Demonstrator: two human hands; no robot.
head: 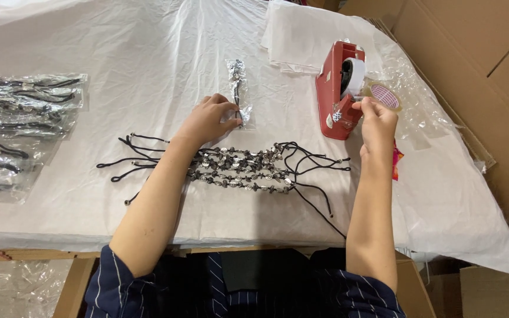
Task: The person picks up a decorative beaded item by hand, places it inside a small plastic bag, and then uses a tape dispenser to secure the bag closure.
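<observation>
Over on the left edge sits a heap of bagged cords [22,126] on the white sheet [136,53], and then the left hand [210,118] pins down the lower end of a small clear bag [240,94] with a bracelet inside, fingers pinched on it. Just below, a row of beaded bracelets [240,169] lies across the sheet under the left forearm. Further right, the right hand [378,121] grips a strip of tape at the red tape dispenser [338,88], which stands just beside it.
</observation>
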